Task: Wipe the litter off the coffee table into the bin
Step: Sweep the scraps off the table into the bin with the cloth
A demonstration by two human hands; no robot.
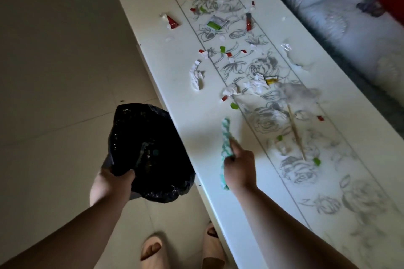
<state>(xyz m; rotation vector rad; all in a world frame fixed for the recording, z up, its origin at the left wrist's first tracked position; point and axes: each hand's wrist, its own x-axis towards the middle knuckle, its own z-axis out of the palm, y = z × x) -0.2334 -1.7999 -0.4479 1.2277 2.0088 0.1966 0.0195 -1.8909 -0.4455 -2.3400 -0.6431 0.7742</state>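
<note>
On the far left I see pale tiled floor [54, 94], dim and bare. My left hand [113, 183] is closed on the near rim of the bin [148, 150], which is lined with a glossy black bag and held just beside the tabletop's long left edge, its mouth tilted up toward me. Below, two feet in beige slippers [153, 251] stand on the tiles. The white tabletop [175, 76] runs diagonally away, with a grey rose-patterned band down its middle. My right hand [239, 170] grips a green-and-white cloth [226, 137] near that left edge, the cloth lying on the surface. Litter [218, 54] is scattered from the far end to mid-table: red, green and white paper scraps, crumpled tissue, a thin wooden stick [296, 133]. Beyond the right edge lies a pale patterned sofa [349, 17].
</note>
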